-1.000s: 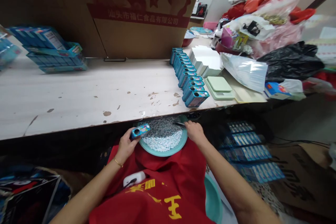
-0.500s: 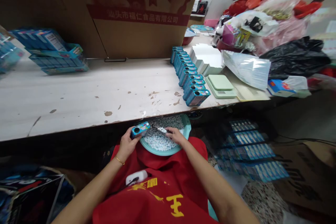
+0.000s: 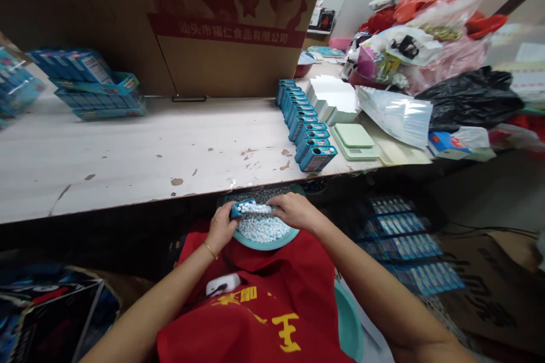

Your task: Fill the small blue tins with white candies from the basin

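My left hand (image 3: 222, 226) is closed around a small blue tin (image 3: 235, 211), tilted above the basin. My right hand (image 3: 293, 210) pinches a small scoop (image 3: 259, 209) heaped with white pellets, which hide most of its shape. The scoop's far end meets the tin's top, and pellets cover the opening there. Below both hands, a turquoise basin (image 3: 272, 246) full of loose white pellets (image 3: 261, 228) rests at my lap, partly under the table edge.
A row of blue tins (image 3: 313, 150) lines the white table (image 3: 170, 147), beside a pale green scale (image 3: 354, 139) and white card stacks (image 3: 334, 93). A large carton (image 3: 230, 62) stands behind. Filled display trays (image 3: 102, 103) sit left; packed blue boxes (image 3: 409, 244) are low right.
My right hand has brought the loaded scoop up and left to the tin's opening. My left hand has shifted slightly right with the tin. Pellets now cover the hole that showed dark before.
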`<state>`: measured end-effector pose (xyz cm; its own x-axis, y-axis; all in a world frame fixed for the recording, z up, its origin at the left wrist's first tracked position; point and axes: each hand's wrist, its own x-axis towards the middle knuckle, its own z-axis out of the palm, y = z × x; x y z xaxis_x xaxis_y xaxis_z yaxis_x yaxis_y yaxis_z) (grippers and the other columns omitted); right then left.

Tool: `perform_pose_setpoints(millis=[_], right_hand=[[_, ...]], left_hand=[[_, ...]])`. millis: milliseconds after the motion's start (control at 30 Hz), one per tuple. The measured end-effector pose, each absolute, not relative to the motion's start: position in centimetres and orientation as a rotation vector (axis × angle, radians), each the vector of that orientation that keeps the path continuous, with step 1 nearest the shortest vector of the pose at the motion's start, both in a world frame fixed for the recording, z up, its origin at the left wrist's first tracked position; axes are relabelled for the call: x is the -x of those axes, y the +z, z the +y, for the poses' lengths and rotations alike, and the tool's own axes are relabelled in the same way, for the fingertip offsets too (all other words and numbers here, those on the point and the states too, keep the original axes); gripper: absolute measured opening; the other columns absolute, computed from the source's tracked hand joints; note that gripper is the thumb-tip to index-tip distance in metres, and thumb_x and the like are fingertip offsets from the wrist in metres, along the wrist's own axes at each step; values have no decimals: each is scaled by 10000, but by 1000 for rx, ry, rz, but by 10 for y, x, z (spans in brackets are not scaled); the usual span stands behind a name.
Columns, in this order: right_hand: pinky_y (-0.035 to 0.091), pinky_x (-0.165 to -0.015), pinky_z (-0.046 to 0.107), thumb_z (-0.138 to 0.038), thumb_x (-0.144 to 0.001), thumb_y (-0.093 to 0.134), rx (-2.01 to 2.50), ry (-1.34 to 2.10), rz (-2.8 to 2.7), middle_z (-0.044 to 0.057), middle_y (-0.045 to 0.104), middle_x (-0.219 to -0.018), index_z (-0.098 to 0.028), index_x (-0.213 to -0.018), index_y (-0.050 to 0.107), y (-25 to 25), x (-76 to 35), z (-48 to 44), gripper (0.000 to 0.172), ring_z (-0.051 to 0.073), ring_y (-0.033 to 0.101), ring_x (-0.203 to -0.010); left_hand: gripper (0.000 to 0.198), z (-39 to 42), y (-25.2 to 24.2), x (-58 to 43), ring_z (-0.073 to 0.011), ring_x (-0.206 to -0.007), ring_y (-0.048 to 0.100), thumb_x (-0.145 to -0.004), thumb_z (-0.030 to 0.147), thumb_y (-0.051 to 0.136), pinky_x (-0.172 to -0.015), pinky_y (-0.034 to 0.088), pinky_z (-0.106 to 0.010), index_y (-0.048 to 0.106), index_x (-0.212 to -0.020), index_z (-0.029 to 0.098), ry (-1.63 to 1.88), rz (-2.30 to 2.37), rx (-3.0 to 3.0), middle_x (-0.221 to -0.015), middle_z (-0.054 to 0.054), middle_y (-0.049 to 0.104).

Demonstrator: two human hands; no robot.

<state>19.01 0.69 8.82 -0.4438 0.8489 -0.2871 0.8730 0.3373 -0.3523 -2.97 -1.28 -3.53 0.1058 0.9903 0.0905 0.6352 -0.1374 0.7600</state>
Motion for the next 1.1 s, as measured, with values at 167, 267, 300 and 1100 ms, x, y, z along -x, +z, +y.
perform_pose_setpoints(millis=[167, 267, 300, 1100], right_hand=[[425, -727, 347, -263, -781, 401, -1487, -379, 2420, 119, 652, -922, -203, -955, 637, 109, -162, 2, 300, 240, 597, -857], [423, -731, 344, -247, -788, 382, -1469, -340, 2435, 124, 645, -933, -187, -971, 620, 113, -154, -1, 306, 228, 595, -856], [420, -737, 340, -259, -796, 377, -1476, -347, 2445, 115, 642, -945, -195, -988, 611, 113, -155, -3, 309, 223, 592, -864], [421, -733, 259, -181, -724, 494, -1919, -1495, 2367, 42, 648, -920, -140, -1009, 592, -22, -229, -3, 305, 164, 571, -829]], left_hand=[[416, -16, -42, 28, -224, -983, 512, -652, 143, 522, -891, 391, -377, 518, -1068, 167, 823, 1567, -1861, -1052, -75, 582], [412, -17, -43, 30, -225, -964, 525, -653, 146, 524, -875, 403, -380, 517, -1064, 166, 836, 1581, -1817, -1044, -80, 582], [403, -17, -43, 31, -224, -955, 531, -658, 154, 526, -869, 409, -379, 518, -1061, 163, 846, 1583, -1798, -1035, -83, 584], [361, -25, -34, 56, -202, -918, 564, -705, 255, 554, -834, 434, -342, 508, -1057, 192, 980, 1658, -1595, -996, -61, 605]])
